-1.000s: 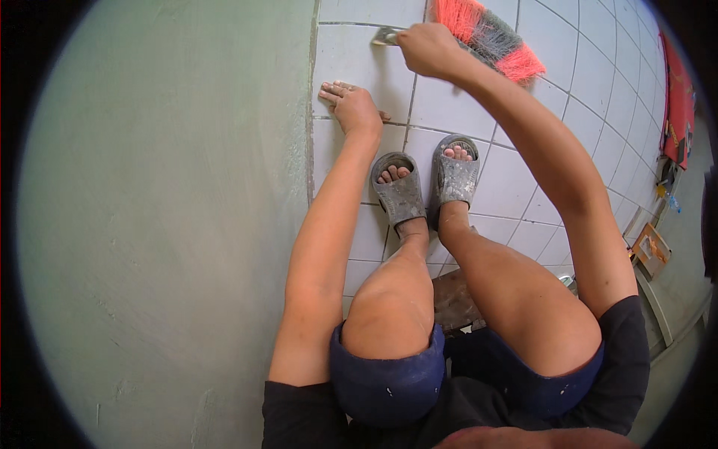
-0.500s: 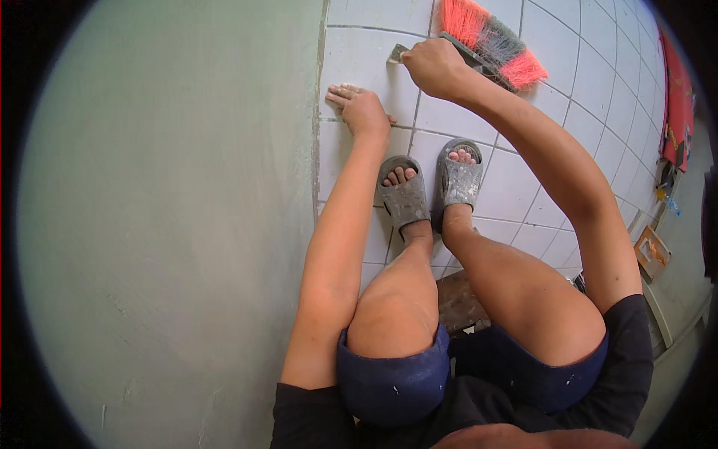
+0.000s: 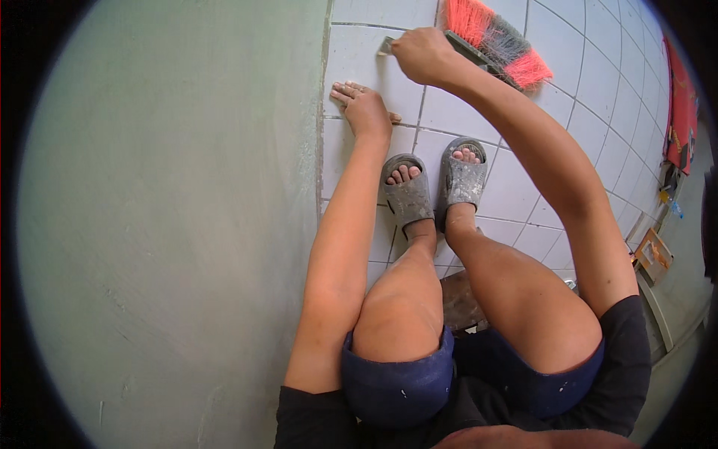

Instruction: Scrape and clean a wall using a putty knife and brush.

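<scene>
My right hand (image 3: 423, 58) is closed round a small scraper, its grip hidden in the fist. The flat metal blade (image 3: 385, 47) sticks out to the left of the knuckles, low over or touching a white floor tile (image 3: 355, 56). Nearer to me, my left hand (image 3: 365, 110) rests on the tiles close to the wall, fingers stretched out and thumb apart, with nothing in it. The fingertips look dusty. A broom head (image 3: 499, 45) with orange and grey bristles lies just beyond my right hand.
A grey-green plastered wall (image 3: 172, 224) rises along the left side. My feet in grey, spattered sandals (image 3: 407, 200) stand on the tiles below my hands. At the far right are a red panel (image 3: 679, 112) and a small wooden-framed piece (image 3: 654, 256).
My right hand has moved a little left and farther away with the scraper. My left hand stays pressed in about the same place on the tiles.
</scene>
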Motion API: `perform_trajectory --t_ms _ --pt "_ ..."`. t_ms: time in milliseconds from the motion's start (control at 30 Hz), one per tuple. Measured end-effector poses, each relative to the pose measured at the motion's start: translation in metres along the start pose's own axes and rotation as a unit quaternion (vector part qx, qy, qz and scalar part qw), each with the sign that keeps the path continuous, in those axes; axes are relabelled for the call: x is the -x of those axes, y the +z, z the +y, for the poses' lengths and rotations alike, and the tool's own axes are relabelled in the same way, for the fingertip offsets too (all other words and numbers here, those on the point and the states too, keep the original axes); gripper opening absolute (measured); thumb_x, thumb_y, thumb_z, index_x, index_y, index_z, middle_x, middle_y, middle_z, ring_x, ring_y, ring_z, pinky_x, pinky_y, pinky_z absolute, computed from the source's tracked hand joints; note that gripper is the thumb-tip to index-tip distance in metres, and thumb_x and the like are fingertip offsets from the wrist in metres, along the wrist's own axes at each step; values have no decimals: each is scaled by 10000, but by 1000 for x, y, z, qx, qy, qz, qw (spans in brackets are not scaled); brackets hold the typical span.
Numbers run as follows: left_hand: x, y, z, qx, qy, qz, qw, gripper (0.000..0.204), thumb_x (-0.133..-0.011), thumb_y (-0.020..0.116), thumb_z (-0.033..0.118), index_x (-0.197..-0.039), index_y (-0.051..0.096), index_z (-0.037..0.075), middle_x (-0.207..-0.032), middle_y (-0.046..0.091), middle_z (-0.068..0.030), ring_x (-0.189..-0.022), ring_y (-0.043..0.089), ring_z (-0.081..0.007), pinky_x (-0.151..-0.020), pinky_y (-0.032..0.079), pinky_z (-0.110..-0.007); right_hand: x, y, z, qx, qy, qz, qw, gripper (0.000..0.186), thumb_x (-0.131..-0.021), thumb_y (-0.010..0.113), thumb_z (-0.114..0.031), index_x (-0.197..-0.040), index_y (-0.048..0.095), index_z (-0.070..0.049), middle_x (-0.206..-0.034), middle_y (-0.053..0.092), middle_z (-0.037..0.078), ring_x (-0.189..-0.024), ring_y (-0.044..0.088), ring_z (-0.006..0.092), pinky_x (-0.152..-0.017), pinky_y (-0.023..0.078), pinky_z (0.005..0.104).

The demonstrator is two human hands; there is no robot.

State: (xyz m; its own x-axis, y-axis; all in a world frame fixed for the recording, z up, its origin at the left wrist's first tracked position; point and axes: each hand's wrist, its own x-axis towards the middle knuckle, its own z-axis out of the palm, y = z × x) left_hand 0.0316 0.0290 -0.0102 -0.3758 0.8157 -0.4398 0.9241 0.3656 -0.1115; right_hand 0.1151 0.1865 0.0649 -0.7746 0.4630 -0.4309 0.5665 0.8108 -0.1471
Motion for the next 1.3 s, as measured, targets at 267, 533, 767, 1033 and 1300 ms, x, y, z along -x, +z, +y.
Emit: perform_trajectory --t_ms 267,533,767,1033,1300 --pt "-7 8 0 -31 -2 -20 999 867 -806 741 303 -1389 404 -241 -1435 412 -457 -1397 400 -546 -1186 336 -519 -8 -5 18 4 -50 41 998 170 -803 590 -54 -873 743 -38 -844 737 182 -824 730 357 -725 579 466" --pt "-8 9 2 -39 -19 -9 999 815 -868 703 319 -1371 419 -255 -1395 446 -472 -1368 442 -549 -1207 288 -545 -21 -4 16 -38 -86 89 992 159 -787 606 -72 -858 737 -18 -872 734 187 -844 724 362 -741 573 470" --pt "-8 15 -2 2 -25 -7 1000 1301 -579 922 552 -1423 341 -249 -1467 353 -475 -1416 361 -561 -1196 330 -513 12 2 41 18 -46 -3 999 266 -792 598 -10 -1001 739 -94 -848 733 168 -828 727 347 -733 577 461" --pt "-4 -7 0 -59 23 -43 997 724 -896 693 204 -1382 409 -252 -1432 402 -473 -1376 409 -576 -1214 286 -526 -32 6 25 -8 -41 53 998 142 -796 597 -46 -841 731 -34 -819 731 176 -805 728 346 -716 578 449" --pt "-8 12 0 18 -39 18 999 1240 -614 924 486 -1435 338 -236 -1479 346 -465 -1409 387 -542 -1182 361 -500 15 10 -1 6 -37 -18 999 196 -841 600 -108 -920 778 -87 -927 765 140 -881 748 318 -739 601 434"
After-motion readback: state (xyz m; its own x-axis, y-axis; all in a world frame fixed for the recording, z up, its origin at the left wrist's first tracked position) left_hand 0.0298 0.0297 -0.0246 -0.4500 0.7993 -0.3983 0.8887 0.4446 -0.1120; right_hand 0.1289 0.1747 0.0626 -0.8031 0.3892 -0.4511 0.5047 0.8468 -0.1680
